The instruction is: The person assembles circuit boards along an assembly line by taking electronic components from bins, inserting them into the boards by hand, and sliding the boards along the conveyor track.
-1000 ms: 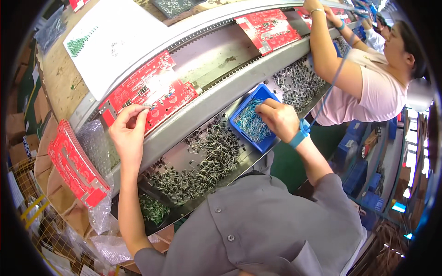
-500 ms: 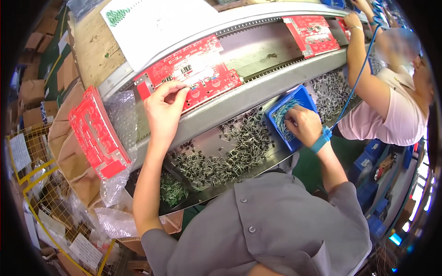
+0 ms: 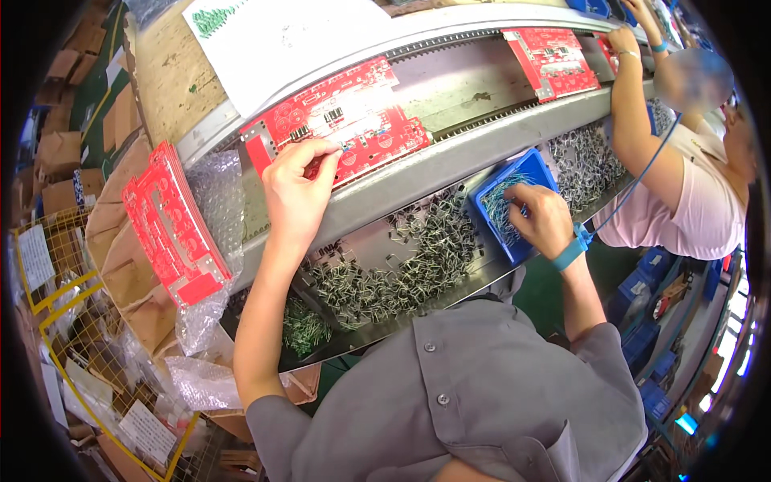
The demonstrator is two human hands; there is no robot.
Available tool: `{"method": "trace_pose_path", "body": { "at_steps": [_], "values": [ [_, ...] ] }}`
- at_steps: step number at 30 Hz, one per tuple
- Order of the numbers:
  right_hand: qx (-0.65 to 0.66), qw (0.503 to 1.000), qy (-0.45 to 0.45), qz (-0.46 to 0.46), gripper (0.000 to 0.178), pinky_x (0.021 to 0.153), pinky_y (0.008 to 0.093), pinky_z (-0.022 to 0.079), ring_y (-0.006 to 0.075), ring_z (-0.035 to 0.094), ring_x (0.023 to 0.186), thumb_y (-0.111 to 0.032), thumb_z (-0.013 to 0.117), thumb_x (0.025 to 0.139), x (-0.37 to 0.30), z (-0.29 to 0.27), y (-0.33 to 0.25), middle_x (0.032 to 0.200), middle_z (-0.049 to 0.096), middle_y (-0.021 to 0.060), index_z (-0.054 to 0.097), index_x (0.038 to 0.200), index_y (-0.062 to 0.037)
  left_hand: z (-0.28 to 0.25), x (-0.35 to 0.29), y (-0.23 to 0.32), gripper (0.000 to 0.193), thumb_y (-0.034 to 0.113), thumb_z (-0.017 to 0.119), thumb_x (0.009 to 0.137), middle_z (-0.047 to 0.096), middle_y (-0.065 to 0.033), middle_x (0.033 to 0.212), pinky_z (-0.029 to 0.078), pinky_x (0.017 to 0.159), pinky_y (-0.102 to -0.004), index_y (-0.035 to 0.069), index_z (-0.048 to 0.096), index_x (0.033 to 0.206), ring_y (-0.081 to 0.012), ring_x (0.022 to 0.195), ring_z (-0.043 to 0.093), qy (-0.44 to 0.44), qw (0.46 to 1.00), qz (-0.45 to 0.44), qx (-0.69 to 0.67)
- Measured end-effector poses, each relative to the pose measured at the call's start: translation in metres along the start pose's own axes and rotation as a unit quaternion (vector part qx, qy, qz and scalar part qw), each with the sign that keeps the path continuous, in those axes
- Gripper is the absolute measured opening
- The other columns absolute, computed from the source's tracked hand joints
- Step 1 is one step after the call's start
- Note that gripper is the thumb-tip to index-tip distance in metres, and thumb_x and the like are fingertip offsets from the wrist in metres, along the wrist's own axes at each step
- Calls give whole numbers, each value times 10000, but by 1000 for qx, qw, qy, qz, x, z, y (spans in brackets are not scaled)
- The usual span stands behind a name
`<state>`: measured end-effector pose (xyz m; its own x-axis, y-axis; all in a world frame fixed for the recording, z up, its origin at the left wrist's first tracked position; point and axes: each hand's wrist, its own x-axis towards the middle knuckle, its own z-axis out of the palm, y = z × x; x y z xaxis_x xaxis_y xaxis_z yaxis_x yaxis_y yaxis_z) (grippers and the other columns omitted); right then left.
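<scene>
A red circuit board lies on the conveyor rail in front of me. Over its near edge is my left hand, thumb and forefinger pinched together at the surface; whatever is between the fingertips is too small to name. My right hand is at a blue bin holding thin, light-blue leaded parts. Its fingers are curled together above them, and their tips are partly hidden, so I cannot make out what they grip. A blue wrist strap with a cord circles my right wrist.
Loose black leaded components fill the tray below the rail. Stacked red boards lean on bubble wrap at left. Another red board sits farther along the rail. A co-worker's arm reaches over the line at right.
The view has shifted slightly, moving the scene a little rightward. My right hand's fingers have shifted slightly at the bin. My left hand remains pinched at the board.
</scene>
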<state>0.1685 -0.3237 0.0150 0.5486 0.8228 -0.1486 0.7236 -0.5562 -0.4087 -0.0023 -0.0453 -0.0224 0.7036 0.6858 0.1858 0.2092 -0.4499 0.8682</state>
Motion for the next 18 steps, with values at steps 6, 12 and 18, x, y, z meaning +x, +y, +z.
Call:
{"method": "trace_pose_path", "body": {
  "at_steps": [6, 12, 18],
  "values": [
    [141, 988, -8, -60, 106, 701, 306, 507, 249, 654, 764, 45, 620, 732, 7, -23, -11, 813, 649, 127, 630, 836, 21, 4, 2, -3, 60, 32, 699, 747, 616, -79, 816, 490, 640, -335, 21, 678, 803, -245, 720, 612, -11, 990, 98, 99],
    [305, 941, -77, -122, 94, 651, 283, 518, 175, 662, 711, 69, 589, 739, 53, -42, -62, 777, 642, 97, 639, 809, 31, -20, -3, 17, 103, 50, 698, 764, 576, -85, 833, 475, 618, -341, 7, 661, 850, -236, 692, 593, -31, 995, 32, 94],
    [283, 909, -48, -303, 138, 663, 337, 510, 228, 638, 716, 35, 605, 742, 120, -2, -98, 788, 635, 106, 665, 859, -5, -99, -56, 52, 128, 46, 701, 723, 619, -131, 727, 470, 590, -320, -12, 638, 819, -232, 649, 615, -248, 954, -48, 160]
  ]
}}
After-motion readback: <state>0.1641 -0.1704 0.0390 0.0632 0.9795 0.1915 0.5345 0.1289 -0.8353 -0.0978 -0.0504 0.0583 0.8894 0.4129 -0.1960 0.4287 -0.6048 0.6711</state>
